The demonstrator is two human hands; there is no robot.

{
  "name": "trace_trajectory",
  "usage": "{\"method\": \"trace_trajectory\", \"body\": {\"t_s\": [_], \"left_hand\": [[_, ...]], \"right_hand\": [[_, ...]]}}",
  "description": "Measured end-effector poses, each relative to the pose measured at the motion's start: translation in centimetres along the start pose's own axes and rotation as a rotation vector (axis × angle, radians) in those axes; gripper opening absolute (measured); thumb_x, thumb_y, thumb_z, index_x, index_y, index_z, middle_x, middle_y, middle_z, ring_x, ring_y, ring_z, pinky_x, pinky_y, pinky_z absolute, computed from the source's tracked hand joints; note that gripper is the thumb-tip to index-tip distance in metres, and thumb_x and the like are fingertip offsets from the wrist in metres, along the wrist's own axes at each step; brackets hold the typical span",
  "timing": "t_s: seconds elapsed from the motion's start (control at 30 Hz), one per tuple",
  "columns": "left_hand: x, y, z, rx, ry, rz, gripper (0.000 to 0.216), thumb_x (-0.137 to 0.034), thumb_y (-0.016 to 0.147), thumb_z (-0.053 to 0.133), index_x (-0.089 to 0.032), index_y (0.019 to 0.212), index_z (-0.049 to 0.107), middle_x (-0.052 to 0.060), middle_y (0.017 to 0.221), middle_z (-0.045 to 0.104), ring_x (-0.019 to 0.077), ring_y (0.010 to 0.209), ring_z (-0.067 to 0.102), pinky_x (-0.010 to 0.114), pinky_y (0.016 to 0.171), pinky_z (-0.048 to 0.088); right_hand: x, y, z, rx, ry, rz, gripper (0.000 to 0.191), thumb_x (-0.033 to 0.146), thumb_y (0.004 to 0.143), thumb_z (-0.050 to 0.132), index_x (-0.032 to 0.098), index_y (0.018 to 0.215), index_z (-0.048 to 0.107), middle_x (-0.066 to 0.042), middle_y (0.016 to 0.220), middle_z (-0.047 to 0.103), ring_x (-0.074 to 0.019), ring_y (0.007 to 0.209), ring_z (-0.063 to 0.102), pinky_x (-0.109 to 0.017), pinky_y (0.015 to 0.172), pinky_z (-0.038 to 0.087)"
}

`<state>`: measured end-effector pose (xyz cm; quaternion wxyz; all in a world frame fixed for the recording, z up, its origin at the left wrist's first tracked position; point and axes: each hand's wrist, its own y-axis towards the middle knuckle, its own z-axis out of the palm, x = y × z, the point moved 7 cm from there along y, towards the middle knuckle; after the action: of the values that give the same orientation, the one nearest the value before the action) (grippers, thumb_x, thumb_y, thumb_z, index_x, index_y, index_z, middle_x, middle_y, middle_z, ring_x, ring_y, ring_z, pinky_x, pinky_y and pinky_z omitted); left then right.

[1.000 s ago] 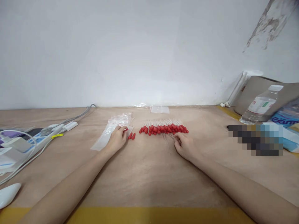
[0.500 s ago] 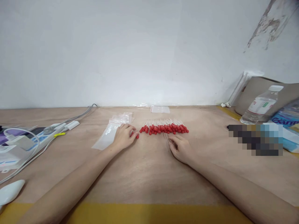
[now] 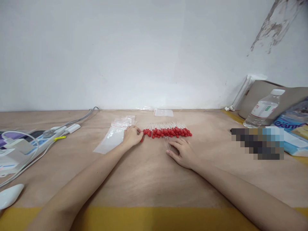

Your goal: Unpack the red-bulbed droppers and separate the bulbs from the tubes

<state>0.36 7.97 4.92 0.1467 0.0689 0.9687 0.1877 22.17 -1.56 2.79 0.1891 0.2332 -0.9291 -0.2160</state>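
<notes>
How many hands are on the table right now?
2. The left hand touches the left end of the red-capped dropper row; the right hand lies flat just in front of it. None seem hidden.

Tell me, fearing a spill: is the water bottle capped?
Capped: a white cap sits atop the tilted water bottle.

1. The left hand (image 3: 132, 136) has slid right, off the plastic bag (image 3: 109, 139), to the left end of the row of red-capped droppers (image 3: 168, 131).
2. The few loose red caps (image 3: 141, 140) beside it have travelled along and now lie at that end.
3. The right hand (image 3: 181, 152) has drawn left and nearer the person, and now lies flat on the table (image 3: 149, 179).
</notes>
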Motion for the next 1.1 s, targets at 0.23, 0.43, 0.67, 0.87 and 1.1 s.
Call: {"method": "trace_trajectory", "body": {"t_s": [0.23, 0.43, 0.67, 0.87, 1.1], "left_hand": [[0.0, -3.4, -3.5, -0.257, -0.083, 0.159, 0.013, -0.026, 0.08, 0.045, -0.019, 0.082, 0.055, 0.004, 0.084, 0.061, 0.0228, 0.087, 0.051, 0.038, 0.08, 0.036], [-4.0, -7.2, -2.3, -0.121, -0.187, 0.529, 0.014, -0.026, 0.084, 0.045, -0.02, 0.088, 0.056, 0.004, 0.085, 0.06, 0.0195, 0.087, 0.052, 0.036, 0.081, 0.036], [-7.5, -8.6, -2.5, -0.084, -0.243, 0.74, 0.012, -0.021, 0.084, 0.046, -0.02, 0.09, 0.056, 0.001, 0.088, 0.063, 0.017, 0.085, 0.052, 0.035, 0.081, 0.036], [-7.9, -8.6, -2.7, -0.073, -0.243, 0.746, 0.019, -0.025, 0.083, 0.048, -0.019, 0.099, 0.057, 0.004, 0.097, 0.064, 0.0187, 0.093, 0.052, 0.036, 0.085, 0.038], [-9.1, -8.6, -1.2, -0.099, -0.271, 0.82, 0.021, -0.031, 0.084, 0.05, -0.022, 0.1, 0.06, 0.004, 0.104, 0.063, 0.0187, 0.102, 0.052, 0.039, 0.093, 0.036]], "right_hand": [[-0.3, 0.2, -0.8, -0.16, 0.152, -0.043, 0.043, 0.035, 0.079, 0.051, 0.018, 0.118, 0.049, -0.011, 0.111, 0.052, -0.023, 0.104, 0.048, -0.039, 0.088, 0.042], [0.2, 0.3, -1.1, -0.204, 0.128, -0.156, 0.062, 0.039, 0.078, 0.055, 0.022, 0.133, 0.032, -0.01, 0.13, 0.041, -0.0242, 0.12, 0.038, -0.043, 0.097, 0.036], [1.4, 0.4, 0.0, -0.099, 0.061, -0.304, 0.035, 0.036, 0.084, 0.048, 0.025, 0.117, 0.053, -0.006, 0.124, 0.051, -0.0222, 0.118, 0.041, -0.044, 0.096, 0.035], [1.7, 0.6, 0.6, -0.046, 0.093, -0.331, 0.027, 0.031, 0.086, 0.045, 0.025, 0.108, 0.059, -0.004, 0.113, 0.059, -0.0198, 0.117, 0.044, -0.043, 0.097, 0.035], [2.7, 0.6, 0.3, -0.073, 0.074, -0.373, 0.024, 0.028, 0.085, 0.046, 0.024, 0.104, 0.061, -0.004, 0.108, 0.061, -0.0197, 0.113, 0.047, -0.043, 0.096, 0.035]]}}
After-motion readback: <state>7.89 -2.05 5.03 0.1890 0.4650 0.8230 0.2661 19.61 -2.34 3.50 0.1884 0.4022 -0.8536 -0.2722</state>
